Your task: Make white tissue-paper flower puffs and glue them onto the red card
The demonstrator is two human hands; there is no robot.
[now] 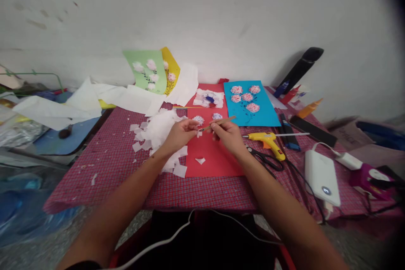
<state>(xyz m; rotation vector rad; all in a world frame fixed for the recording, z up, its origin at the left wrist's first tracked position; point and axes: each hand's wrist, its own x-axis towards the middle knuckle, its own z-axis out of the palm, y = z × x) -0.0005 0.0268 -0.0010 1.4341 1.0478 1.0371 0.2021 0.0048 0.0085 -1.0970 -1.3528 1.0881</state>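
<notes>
As a heap of white tissue squares [158, 130] lies leftmost, the left hand [180, 133] pinches its fingers together just beside the tip of one thin wooden stick [220, 122], clamped by the right hand [228, 137] above a red card [210, 156]. One yellow glue gun [268, 143] lies further right.

A: Look at that back wall [202, 17], white plaster, scuffed with brown marks up on the left!

B: Soft, even light across it, darkening into the top right corner. Below, the counter [202, 196] runs out under a red checked cloth [95, 181].

A: Over on the left, a blue tabletop [68, 143] beside a green wire rack [34, 75], with crumpled blue plastic [19, 202] lower down.

B: Grey speckled floor [357, 253] at the front, and a cardboard box [351, 135] against the right wall!
</notes>
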